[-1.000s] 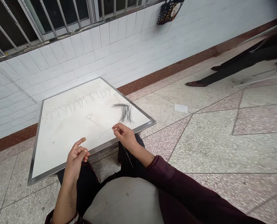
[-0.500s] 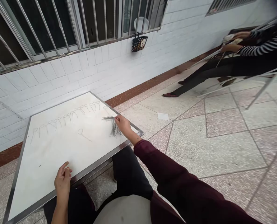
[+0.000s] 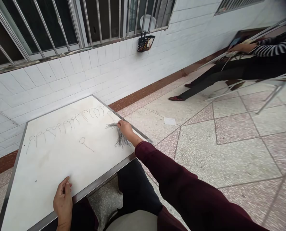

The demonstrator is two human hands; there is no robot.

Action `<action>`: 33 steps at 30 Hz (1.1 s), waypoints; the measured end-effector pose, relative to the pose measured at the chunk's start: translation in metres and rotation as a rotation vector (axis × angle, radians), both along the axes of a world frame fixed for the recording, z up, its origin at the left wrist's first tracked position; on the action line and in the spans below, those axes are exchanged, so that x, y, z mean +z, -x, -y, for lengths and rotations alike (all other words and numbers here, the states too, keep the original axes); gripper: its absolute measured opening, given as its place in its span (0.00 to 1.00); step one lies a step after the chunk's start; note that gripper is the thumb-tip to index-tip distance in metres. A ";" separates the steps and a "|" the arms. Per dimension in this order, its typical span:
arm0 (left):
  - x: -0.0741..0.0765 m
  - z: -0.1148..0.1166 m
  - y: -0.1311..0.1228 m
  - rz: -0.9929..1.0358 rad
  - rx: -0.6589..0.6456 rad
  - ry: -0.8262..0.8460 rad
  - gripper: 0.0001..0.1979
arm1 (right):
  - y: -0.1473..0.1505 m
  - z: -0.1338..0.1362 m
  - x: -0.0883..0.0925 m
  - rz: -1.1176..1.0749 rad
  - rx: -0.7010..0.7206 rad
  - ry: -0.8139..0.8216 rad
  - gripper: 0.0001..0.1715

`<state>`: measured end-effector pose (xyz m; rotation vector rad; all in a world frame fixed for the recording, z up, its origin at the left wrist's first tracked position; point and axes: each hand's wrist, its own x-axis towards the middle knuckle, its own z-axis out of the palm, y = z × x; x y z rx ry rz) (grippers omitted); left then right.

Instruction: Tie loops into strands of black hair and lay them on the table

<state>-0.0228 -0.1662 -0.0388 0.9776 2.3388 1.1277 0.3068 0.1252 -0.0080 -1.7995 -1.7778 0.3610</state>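
We're pinching dark wires (image 3: 121, 141) with right hand (image 3: 125, 129), right side of table (image 3: 58, 166); left hand (image 3: 63, 200) curling by near edge, can't tell grip.

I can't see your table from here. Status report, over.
Right hand at strand pile, partly hiding it; grip unclear. Left hand loosely curled at table's near edge, nothing visible in it. Looped strand lying mid-table, row of loops beyond.

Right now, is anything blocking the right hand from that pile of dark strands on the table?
Nothing visible stands between them: the right hand is at the pile of dark strands and hides part of it. The single looped strand lies off to the left, out of the way.
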 end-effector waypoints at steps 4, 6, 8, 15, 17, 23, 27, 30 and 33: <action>-0.003 0.001 0.002 -0.023 0.001 0.026 0.20 | -0.004 -0.001 0.004 0.018 0.004 -0.001 0.11; -0.003 0.001 0.000 -0.023 0.002 0.018 0.20 | -0.002 0.002 0.010 0.018 0.019 -0.013 0.13; -0.004 0.002 -0.002 -0.020 0.000 0.004 0.20 | 0.009 0.008 0.016 0.009 0.062 -0.023 0.14; -0.013 0.003 -0.007 -0.019 0.015 -0.093 0.21 | 0.113 0.048 0.010 -0.031 0.422 0.105 0.10; -0.016 0.004 -0.006 -0.016 0.000 -0.124 0.21 | 0.143 0.059 0.002 -0.021 0.496 0.170 0.10; -0.019 0.004 -0.005 -0.022 -0.003 -0.149 0.22 | 0.176 0.082 -0.005 -0.031 0.491 0.266 0.04; -0.018 0.002 -0.004 0.008 0.003 -0.197 0.24 | 0.162 0.103 0.006 -0.167 0.554 0.273 0.05; -0.006 -0.001 -0.003 0.157 0.011 -0.238 0.27 | 0.147 0.135 0.016 -0.330 0.672 0.327 0.08; 0.020 -0.003 -0.010 0.471 -0.009 -0.324 0.33 | 0.134 0.173 0.025 -0.850 0.820 0.629 0.14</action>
